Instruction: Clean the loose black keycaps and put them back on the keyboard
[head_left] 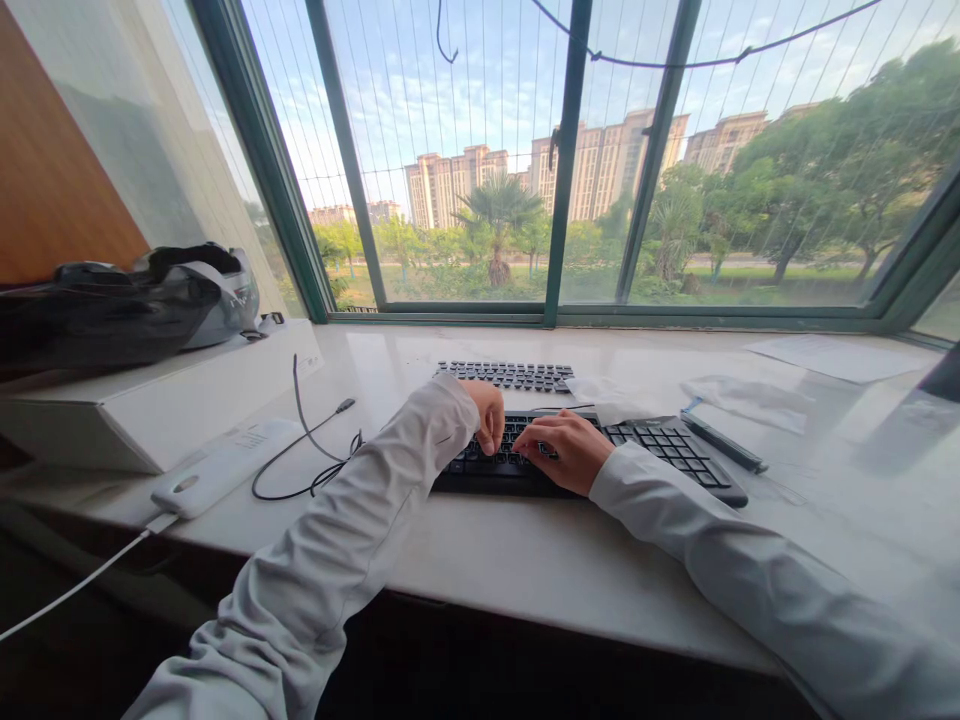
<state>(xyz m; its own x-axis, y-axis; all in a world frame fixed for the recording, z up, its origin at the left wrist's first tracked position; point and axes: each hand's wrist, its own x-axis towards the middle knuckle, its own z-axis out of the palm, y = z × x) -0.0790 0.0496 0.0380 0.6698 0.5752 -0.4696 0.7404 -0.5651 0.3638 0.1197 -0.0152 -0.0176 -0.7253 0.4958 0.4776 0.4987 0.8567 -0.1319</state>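
A black keyboard (670, 447) lies on the white sill, and both hands are over its letter section. Behind it, several black keycaps (506, 377) are laid out in rows. My left hand (487, 410) hangs over the left part of the keyboard, fingers curled downward and close together. To its right, my right hand (568, 448) rests low over the keyboard with bent fingers, thumb and forefinger near each other. Whatever is between the fingertips of either hand is too small or hidden to make out. Crumpled clear plastic (611, 400) lies just behind the keyboard.
Right of the keyboard lie a dark slim tool (724, 443), a clear bag (750, 400) and a paper sheet (836, 357). At left are a black cable (300, 492), a white power strip (217, 470) and a white box (150, 410) bearing a dark bag (127, 310). Windows stand behind.
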